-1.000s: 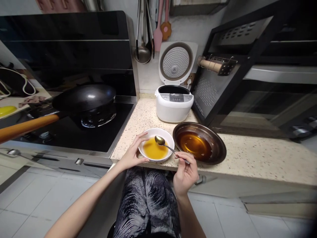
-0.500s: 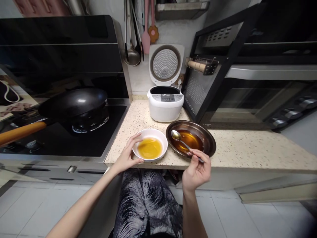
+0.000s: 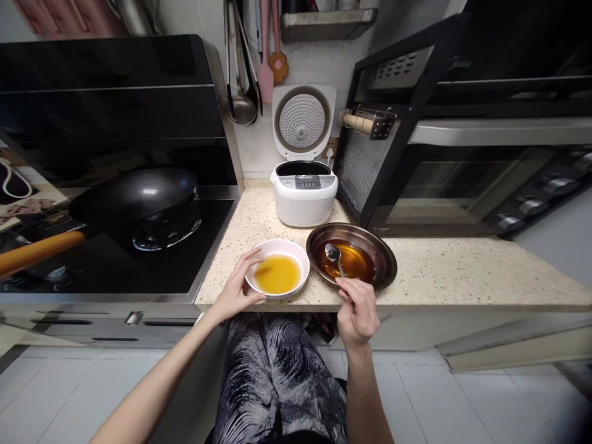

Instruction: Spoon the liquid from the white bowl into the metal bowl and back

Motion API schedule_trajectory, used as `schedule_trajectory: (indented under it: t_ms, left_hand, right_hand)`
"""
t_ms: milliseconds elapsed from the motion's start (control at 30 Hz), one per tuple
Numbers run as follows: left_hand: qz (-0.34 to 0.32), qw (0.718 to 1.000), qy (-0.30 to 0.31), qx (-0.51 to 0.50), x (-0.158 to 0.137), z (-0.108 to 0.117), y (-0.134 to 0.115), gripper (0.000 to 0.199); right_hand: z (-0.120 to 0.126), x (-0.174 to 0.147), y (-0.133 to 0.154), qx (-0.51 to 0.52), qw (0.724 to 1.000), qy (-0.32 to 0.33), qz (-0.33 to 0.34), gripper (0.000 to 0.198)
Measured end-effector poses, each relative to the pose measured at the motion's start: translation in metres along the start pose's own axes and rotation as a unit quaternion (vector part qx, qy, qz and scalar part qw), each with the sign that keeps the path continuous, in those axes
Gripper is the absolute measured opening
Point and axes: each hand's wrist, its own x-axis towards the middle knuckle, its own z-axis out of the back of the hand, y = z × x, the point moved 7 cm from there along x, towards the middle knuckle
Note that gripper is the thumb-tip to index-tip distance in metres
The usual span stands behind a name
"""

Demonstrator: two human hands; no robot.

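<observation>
A white bowl (image 3: 303, 266) of yellow liquid stands near the counter's front edge. My left hand (image 3: 238, 287) grips its left side, fingers over the rim and thumb at the front. To the right, a wide metal basin (image 3: 387, 262) contains amber-brown liquid (image 3: 354, 262). My right hand (image 3: 358, 308) is closed round the handle of a metal spoon (image 3: 332, 251). The spoon's head is over the basin's liquid, pointing away from me; I cannot tell whether it touches the surface. My right fingers hide most of the handle.
Behind the bowls stands a white rice cooker (image 3: 305, 200) with its lid up. A black wok (image 3: 134, 194) sits on the stove at left, its wooden handle (image 3: 41, 251) reaching toward the front. A black oven (image 3: 462, 185) stands on the right. Utensils (image 3: 243, 108) hang behind.
My right hand has moved slightly left and turned, and the spoon's handle now points more straight toward me. The spoon's head looks emptier of yellow sheen. My left hand stays on the bowl.
</observation>
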Motion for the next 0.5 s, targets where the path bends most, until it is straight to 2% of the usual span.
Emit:
schedule_trajectory:
  t_ms: [133,300,400,500]
  left_hand:
    - [-0.003,1.000,0.004,-0.003,0.000,0.000,-0.002,0.075]
    - [-0.015,1.000,0.003,-0.007,0.000,-0.001,-0.004,0.074]
    - [-0.015,1.000,0.001,-0.007,0.000,-0.001,-0.003,0.074]
    - [-0.016,1.000,0.000,-0.010,0.001,-0.001,-0.003,0.075]
  right_hand:
    - [-0.003,0.001,0.005,0.001,0.999,0.026,0.022,0.038]
    - [-0.004,0.000,0.006,-0.008,0.999,0.026,0.023,0.035]
    - [-0.002,-0.001,0.001,-0.015,1.000,-0.001,-0.009,0.028]
    - [0.003,-0.005,-0.008,-0.010,0.994,-0.057,-0.088,0.019]
